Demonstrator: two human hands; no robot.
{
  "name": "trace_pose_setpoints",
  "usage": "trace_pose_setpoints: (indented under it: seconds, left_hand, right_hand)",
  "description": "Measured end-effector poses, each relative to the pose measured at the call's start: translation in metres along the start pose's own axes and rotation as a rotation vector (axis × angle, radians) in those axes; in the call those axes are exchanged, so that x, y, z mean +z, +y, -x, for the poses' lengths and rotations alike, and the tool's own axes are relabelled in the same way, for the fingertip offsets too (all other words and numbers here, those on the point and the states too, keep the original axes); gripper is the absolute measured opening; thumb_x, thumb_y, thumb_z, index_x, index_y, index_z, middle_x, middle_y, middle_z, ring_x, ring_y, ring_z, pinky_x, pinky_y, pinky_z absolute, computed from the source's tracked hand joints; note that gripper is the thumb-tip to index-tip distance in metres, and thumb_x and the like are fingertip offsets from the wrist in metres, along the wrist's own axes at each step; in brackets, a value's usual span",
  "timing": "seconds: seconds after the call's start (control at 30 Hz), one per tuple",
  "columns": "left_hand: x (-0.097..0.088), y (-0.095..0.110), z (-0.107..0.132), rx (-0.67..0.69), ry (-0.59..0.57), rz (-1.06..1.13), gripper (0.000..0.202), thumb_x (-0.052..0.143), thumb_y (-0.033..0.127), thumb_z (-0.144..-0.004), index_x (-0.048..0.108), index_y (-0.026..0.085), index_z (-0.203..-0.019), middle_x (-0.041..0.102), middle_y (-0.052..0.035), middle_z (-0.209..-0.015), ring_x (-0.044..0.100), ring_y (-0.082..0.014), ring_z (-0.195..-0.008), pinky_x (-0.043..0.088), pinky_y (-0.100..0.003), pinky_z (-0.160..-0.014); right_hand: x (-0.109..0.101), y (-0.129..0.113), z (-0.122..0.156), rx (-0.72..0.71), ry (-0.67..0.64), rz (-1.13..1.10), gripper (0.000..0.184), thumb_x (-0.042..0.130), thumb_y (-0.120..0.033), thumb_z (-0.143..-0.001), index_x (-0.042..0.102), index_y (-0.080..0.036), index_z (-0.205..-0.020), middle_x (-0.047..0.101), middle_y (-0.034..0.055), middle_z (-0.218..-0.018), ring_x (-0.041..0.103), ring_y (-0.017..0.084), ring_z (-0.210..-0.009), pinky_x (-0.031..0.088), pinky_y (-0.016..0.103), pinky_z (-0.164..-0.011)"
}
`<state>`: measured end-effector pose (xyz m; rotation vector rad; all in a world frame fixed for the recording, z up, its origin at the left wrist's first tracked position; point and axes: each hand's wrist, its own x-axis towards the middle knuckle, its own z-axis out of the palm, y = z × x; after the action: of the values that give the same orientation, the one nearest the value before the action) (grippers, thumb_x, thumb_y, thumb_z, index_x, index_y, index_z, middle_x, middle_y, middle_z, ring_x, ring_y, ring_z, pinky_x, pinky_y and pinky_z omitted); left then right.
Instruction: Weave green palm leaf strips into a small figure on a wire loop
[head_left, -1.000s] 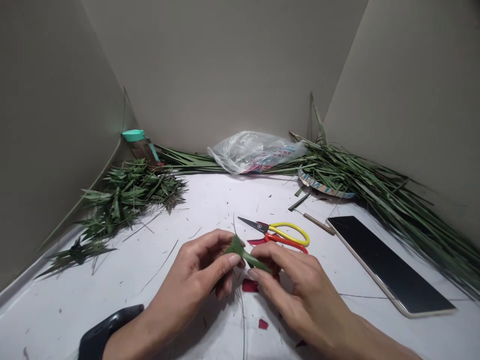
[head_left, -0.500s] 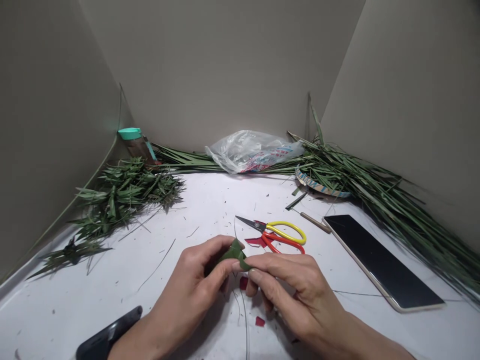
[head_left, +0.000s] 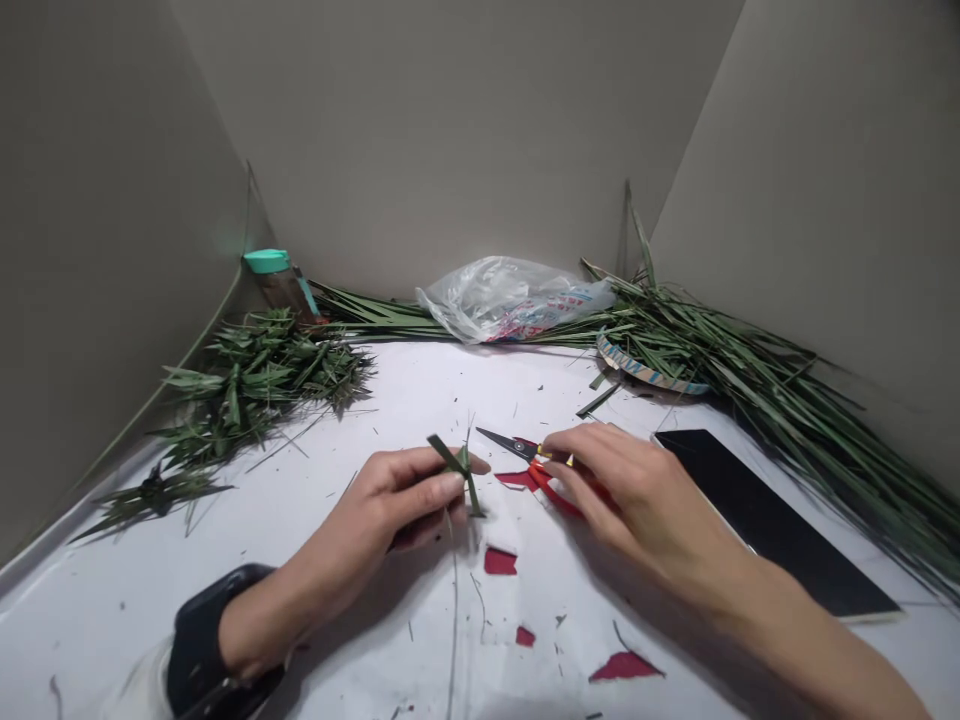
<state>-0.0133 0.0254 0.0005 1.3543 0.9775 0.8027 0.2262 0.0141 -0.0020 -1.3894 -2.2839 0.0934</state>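
My left hand [head_left: 405, 495] pinches a small folded green leaf piece [head_left: 456, 468] just above the white table, thumb and forefinger closed on it. A thin leaf rib trails down from the piece toward me. My right hand [head_left: 622, 490] lies over the handles of the red and yellow scissors [head_left: 525, 455], fingers curled onto them; only the scissors' dark blades and a bit of the handles show. Whether the fingers grip the handles or only rest on them is hidden.
A heap of folded green leaf pieces [head_left: 247, 385] lies at the left, long palm leaves [head_left: 750, 375] at the right and back. A plastic bag [head_left: 510, 300], a teal-capped jar [head_left: 277, 280], a dark tablet [head_left: 765, 510] and red paper scraps [head_left: 499, 560] also lie on the table [head_left: 375, 620].
My right hand has let go of the leaf piece and moved right and forward onto the scissors. My left hand keeps the leaf piece, now alone.
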Motion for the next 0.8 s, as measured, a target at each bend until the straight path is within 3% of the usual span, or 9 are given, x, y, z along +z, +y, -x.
trace_pose_setpoints:
  seconds: [0.07,0.2,0.4,0.53,0.6,0.67,0.8]
  left_hand:
    - [-0.011,0.001,-0.005,-0.032,-0.031,0.044,0.028,0.063,0.034,-0.090,0.073,0.014,-0.106,0.058,-0.0017,-0.068,0.031,-0.0064,-0.047,0.019,-0.022,-0.044]
    - [-0.027,0.007,-0.007,-0.047,-0.096,0.064,0.031,0.062,0.034,-0.089,0.074,0.010,-0.104,0.058,-0.0035,-0.066,0.037,-0.0075,-0.047,0.025,-0.022,-0.046]
    - [-0.033,0.026,0.009,0.002,-0.109,-0.062,0.027,0.067,0.029,-0.085,0.078,0.013,-0.104,0.067,-0.0067,-0.069,0.044,-0.0113,-0.055,0.034,-0.023,-0.051]
    - [-0.032,0.034,0.016,0.111,0.025,-0.164,0.023,0.068,0.028,-0.085,0.078,0.016,-0.103,0.071,-0.0054,-0.073,0.045,-0.0114,-0.055,0.035,-0.022,-0.049]
    - [-0.029,0.036,0.018,0.213,0.082,-0.304,0.022,0.065,0.030,-0.089,0.078,0.018,-0.102,0.072,-0.0037,-0.075,0.048,-0.0111,-0.054,0.037,-0.022,-0.049]
    - [-0.025,0.036,0.021,0.334,0.104,-0.485,0.019,0.064,0.027,-0.091,0.078,0.021,-0.101,0.075,-0.0018,-0.079,0.056,-0.0119,-0.059,0.042,-0.021,-0.054]
    - [-0.022,0.036,0.029,0.464,0.076,-0.703,0.018,0.061,0.027,-0.093,0.076,0.021,-0.102,0.078,-0.0024,-0.098,0.069,-0.0169,-0.085,0.049,-0.019,-0.074]
  right_hand:
    - [0.002,0.015,-0.005,0.023,-0.076,0.089,0.015,0.052,-0.014,-0.089,0.066,-0.017,-0.089,0.066,0.0124,-0.091,0.061,0.029,-0.084,0.045,0.039,-0.069]
    - [0.011,0.028,-0.007,0.047,-0.164,0.189,0.017,0.049,-0.010,-0.087,0.062,-0.016,-0.077,0.062,0.0117,-0.080,0.058,0.026,-0.069,0.039,0.035,-0.060]
    - [0.017,0.034,-0.004,0.067,-0.124,0.171,0.014,0.047,-0.014,-0.085,0.048,-0.021,-0.074,0.057,0.0060,-0.075,0.054,0.020,-0.062,0.039,0.032,-0.058]
    - [0.016,0.031,-0.005,0.081,-0.004,0.052,0.006,0.045,-0.023,-0.091,0.049,-0.020,-0.094,0.062,0.0051,-0.079,0.059,0.019,-0.063,0.044,0.029,-0.056]
    - [0.013,0.027,-0.004,0.053,0.109,-0.044,0.026,0.049,-0.030,-0.092,0.048,-0.019,-0.116,0.065,0.0066,-0.086,0.065,0.020,-0.071,0.049,0.029,-0.061]
    - [0.009,0.023,-0.002,-0.028,0.211,-0.097,0.039,0.054,-0.033,-0.093,0.044,-0.020,-0.129,0.066,0.0072,-0.093,0.067,0.021,-0.077,0.052,0.029,-0.064]
    - [-0.006,0.018,0.003,-0.255,0.283,-0.047,0.038,0.056,-0.022,-0.092,0.049,-0.024,-0.130,0.063,0.0084,-0.102,0.066,0.020,-0.083,0.053,0.026,-0.063]
